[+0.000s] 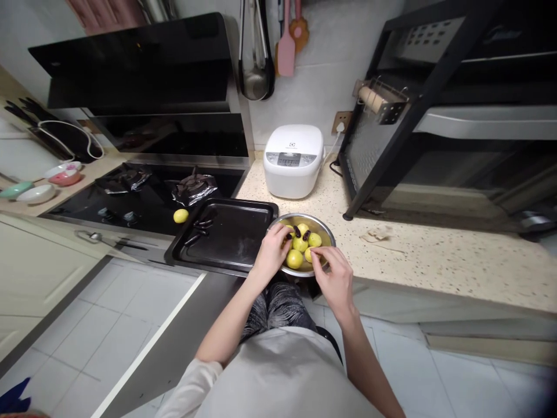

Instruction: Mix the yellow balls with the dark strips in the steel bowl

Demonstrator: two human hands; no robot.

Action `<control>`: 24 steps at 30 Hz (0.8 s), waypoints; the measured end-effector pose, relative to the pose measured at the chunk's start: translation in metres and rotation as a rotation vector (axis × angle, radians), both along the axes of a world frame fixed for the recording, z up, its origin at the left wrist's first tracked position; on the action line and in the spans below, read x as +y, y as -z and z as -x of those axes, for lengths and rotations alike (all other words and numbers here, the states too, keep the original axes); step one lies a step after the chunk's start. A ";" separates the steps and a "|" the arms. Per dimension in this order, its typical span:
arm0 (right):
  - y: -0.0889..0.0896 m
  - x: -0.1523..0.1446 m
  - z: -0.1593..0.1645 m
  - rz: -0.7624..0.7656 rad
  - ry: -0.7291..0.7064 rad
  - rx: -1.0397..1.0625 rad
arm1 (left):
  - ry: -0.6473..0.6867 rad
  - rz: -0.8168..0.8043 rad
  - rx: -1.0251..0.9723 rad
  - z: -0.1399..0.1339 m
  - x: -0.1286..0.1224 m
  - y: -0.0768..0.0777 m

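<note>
In front of me on the counter stands a round steel bowl (pixel 329 227) holding several yellow, lemon-like fruits (pixel 295 259). Small, dark purple, elongated pieces (pixel 297 231) lie on top of them. My left hand (pixel 274 249) reaches over the bowl's left side, fingers pinched together beside a dark piece; what is between them is hidden. Over the right side, my right hand (pixel 335 276) has thumb and fingers closed at the edge of a yellow fruit (pixel 309 254). I cannot make out what it grips.
A black baking tray (pixel 230 232) with several dark elongated pieces (pixel 198 231) at its left adjoins the bowl. One yellow fruit (pixel 180 216) rests on the black cooktop (pixel 148 203). Behind the bowl is a white rice cooker (pixel 293 162); an oven on a black rack (pixel 487 174) stands right.
</note>
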State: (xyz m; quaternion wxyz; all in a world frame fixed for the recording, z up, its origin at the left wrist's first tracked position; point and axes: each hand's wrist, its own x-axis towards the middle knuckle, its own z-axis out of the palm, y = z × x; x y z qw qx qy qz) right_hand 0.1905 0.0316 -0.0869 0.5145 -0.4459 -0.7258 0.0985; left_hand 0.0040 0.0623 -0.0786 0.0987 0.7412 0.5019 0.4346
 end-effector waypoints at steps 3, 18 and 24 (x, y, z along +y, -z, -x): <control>0.002 0.001 0.001 0.015 -0.009 0.003 | 0.030 0.027 -0.022 -0.004 0.004 0.006; 0.004 0.006 -0.006 -0.058 -0.008 -0.004 | -0.211 0.012 -0.009 0.059 -0.024 -0.006; 0.008 0.007 0.002 -0.070 -0.030 -0.014 | -0.752 0.093 0.173 0.153 -0.052 -0.001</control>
